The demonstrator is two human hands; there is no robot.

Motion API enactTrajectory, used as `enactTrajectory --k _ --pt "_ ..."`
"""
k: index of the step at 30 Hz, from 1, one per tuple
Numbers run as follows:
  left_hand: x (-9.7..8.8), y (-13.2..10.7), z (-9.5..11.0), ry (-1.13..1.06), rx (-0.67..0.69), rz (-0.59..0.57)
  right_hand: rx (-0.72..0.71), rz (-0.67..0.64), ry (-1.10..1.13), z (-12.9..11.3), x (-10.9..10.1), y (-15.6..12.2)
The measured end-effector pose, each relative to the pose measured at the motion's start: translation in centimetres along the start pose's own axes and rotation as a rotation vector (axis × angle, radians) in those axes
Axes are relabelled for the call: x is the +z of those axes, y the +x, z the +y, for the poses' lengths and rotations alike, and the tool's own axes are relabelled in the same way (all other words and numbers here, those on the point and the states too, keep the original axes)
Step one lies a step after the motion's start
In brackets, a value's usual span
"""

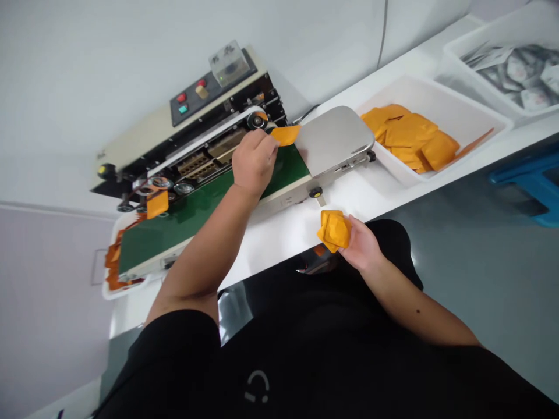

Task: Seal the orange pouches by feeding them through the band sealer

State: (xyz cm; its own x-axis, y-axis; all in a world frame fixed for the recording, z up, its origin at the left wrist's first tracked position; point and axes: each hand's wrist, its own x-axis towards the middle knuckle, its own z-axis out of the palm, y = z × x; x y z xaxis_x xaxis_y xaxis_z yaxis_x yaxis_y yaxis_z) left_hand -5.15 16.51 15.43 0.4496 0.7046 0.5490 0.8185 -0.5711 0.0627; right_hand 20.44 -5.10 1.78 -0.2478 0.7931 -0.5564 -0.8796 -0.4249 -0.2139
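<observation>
My left hand (254, 163) reaches out over the bench (279, 244), back of the hand up, its fingers pinched closed on an orange sachet (285, 135). The sachet sits at the feed end of the band sealer (209, 139), just above the green conveyor belt (183, 218) and beside the steel cover (334, 139). My right arm comes in low past the near edge of the bench, and the fingers of my right hand (360, 244) curl around a bundle of orange sachets (334, 230), gripping it above my lap. Another sachet (157, 204) lies on the belt farther left, near a white tray (114, 288) heaped with more. Far right, a white tub (463, 116) holds loose orange sachets, and a second white tub (480, 43) beyond it holds silver printed packets.
</observation>
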Motion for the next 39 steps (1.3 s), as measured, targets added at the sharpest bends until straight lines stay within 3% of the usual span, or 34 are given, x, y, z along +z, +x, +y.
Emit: enactTrajectory --k 8,13,25,28,31,35,39 --pt "0.1 1.7 -0.1 0.14 0.044 0.015 0.011 0.015 0.0 -0.4 0.3 0.3" --pt "0.0 1.7 -1.0 0.063 0.015 0.018 0.002 0.03 0.007 -0.4 0.3 0.6" --pt "-3.6 -1.3 -0.1 0.134 -0.034 0.026 -0.023 0.027 -0.035 0.0 0.1 0.3" --pt "-5.0 -3.9 2.7 0.142 0.0 0.016 -0.035 0.005 -0.047 0.2 0.1 0.2" --pt "-5.5 -8.3 7.6 0.085 0.119 -0.056 -0.033 -0.001 -0.05 0.4 0.4 0.0" --pt "-4.3 -13.9 13.9 -0.078 0.301 -0.205 0.008 0.002 -0.042 0.8 1.1 -0.4" --pt "-2.3 -16.4 16.9 -0.181 0.332 -0.378 0.015 -0.016 -0.061 1.5 1.9 -1.1"
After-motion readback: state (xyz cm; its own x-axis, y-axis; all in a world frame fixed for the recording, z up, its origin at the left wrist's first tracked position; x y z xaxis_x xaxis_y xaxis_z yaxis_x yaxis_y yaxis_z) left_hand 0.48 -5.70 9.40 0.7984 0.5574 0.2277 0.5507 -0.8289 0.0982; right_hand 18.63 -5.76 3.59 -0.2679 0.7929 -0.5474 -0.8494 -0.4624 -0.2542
